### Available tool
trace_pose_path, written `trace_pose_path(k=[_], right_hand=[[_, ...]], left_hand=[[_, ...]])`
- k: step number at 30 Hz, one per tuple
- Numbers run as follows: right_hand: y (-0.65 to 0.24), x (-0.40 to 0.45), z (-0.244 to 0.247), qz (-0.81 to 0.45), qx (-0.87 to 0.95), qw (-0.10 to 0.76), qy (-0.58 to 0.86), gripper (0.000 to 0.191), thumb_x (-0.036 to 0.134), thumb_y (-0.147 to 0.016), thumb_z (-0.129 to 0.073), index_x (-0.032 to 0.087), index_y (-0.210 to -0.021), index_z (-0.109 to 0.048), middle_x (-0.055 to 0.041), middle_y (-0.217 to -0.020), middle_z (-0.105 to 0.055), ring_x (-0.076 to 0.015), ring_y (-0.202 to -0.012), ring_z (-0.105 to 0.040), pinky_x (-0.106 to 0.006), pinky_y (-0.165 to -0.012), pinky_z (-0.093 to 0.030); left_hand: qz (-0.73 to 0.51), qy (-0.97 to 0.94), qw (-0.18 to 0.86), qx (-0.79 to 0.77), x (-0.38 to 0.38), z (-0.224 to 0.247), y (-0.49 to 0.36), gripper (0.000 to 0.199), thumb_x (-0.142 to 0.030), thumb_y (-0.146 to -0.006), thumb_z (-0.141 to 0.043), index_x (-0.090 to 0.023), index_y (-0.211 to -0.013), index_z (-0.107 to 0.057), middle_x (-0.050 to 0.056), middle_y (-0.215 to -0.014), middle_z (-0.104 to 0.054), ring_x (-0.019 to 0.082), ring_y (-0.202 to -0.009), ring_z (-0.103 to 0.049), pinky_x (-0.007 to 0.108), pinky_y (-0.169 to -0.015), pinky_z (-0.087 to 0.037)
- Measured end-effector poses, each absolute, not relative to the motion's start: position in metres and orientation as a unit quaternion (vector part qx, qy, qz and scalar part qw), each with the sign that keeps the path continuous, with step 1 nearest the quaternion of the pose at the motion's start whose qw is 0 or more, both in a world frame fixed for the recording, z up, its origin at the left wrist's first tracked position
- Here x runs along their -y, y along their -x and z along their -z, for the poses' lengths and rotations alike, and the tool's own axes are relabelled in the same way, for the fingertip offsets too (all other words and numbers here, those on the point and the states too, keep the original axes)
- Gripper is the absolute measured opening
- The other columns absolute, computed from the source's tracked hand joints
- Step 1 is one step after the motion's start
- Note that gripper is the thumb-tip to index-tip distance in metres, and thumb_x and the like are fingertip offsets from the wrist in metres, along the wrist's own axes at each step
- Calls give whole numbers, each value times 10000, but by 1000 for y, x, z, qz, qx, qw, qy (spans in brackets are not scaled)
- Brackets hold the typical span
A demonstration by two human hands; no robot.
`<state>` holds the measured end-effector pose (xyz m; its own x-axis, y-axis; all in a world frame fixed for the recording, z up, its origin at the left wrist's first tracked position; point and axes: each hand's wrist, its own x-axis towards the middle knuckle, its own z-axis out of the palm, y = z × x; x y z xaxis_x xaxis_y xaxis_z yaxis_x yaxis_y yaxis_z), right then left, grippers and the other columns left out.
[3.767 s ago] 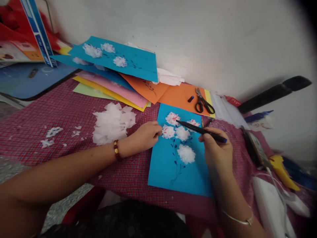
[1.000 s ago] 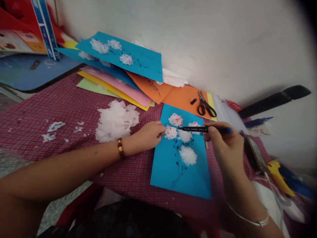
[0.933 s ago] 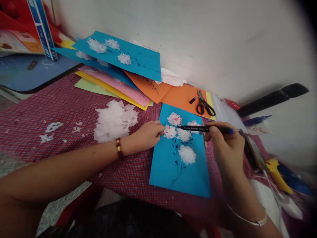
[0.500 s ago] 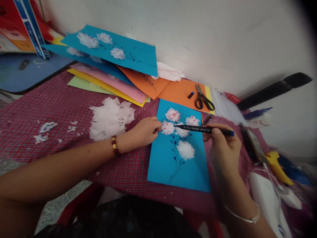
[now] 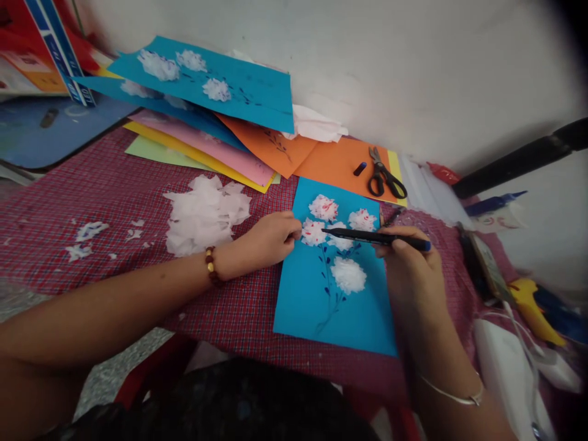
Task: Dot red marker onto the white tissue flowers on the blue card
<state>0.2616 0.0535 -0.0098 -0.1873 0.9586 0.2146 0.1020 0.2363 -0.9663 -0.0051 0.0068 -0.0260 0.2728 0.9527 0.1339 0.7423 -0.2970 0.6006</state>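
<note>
A blue card (image 5: 303, 306) lies in front of me with several white tissue-paper flowers (image 5: 348, 275) on it, some flecked with red, above dark painted stems and leaves. In my right hand (image 5: 413, 263) is a black marker pen (image 5: 367, 236) with a blue end. Its tip points left, over the flowers near the card's middle; whether it touches paper I cannot tell. My left hand (image 5: 273, 239) rests at the card's left edge beside a red-flecked flower. Its fingers are curled in, and what they hold, if anything, is hidden.
White tissue pieces (image 5: 202, 214) are piled left of the card, with small scraps farther left. Behind are stacked coloured cards (image 5: 248, 98), black scissors (image 5: 383, 174) and a pen cap (image 5: 360, 168). On the right lie a yellow glue gun (image 5: 533, 306) and a white power strip (image 5: 500, 355).
The camera view has shifted slightly. The marker tip has moved slightly left relative to the flowers, while the left hand stays at the card's edge.
</note>
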Motion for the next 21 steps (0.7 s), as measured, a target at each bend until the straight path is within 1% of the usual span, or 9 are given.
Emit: trace_pose_path(k=[3, 9, 11, 16, 21], right_hand=[[-260, -51, 9, -438, 631, 486, 417, 106, 314, -815, -643, 254, -895, -681, 7, -653, -576, -168, -618, -564, -336, -634, -472], [-251, -46, 15, -417, 682, 424, 425, 148, 346, -831, -693, 241, -935, -712, -2, -692, -628, -178, -667, -613, -334, -646, -481], [-250, -46, 17, -406, 682, 434, 426, 151, 356, -833, -696, 246, -935, -712, -4, -701, -632, -180, -672, -618, -341, -652, -489], [-244, -48, 15, -393, 647, 488, 435, 134, 349, -828, -682, 254, -922, -690, 3, -667, -623, -177, -651, -614, -348, -666, -497], [-241, -43, 10, -407, 636, 499, 424, 120, 328, -808, -679, 253, -901, -693, 7, -652, -626, -167, -621, -605, -330, -648, -479]], left_hand=[[-236, -764, 225, -557, -6, 23, 4, 197, 10, -767, -489, -153, -719, -589, 44, -812, -572, 164, -763, -535, 289, -688, -384], [-246, -762, 224, -555, -6, 24, 4, 202, 13, -763, -488, -159, -714, -581, 36, -801, -566, 158, -747, -523, 289, -677, -379], [-243, -763, 220, -557, -6, 25, 4, 200, 12, -765, -491, -160, -714, -579, 36, -799, -563, 158, -746, -521, 290, -677, -378], [-236, -765, 218, -558, -6, 24, 4, 194, 11, -768, -500, -156, -725, -589, 47, -815, -572, 168, -770, -530, 297, -687, -383], [-242, -769, 212, -552, -7, 26, 4, 196, 12, -780, -497, -149, -744, -603, 49, -826, -583, 163, -762, -529, 295, -702, -400]])
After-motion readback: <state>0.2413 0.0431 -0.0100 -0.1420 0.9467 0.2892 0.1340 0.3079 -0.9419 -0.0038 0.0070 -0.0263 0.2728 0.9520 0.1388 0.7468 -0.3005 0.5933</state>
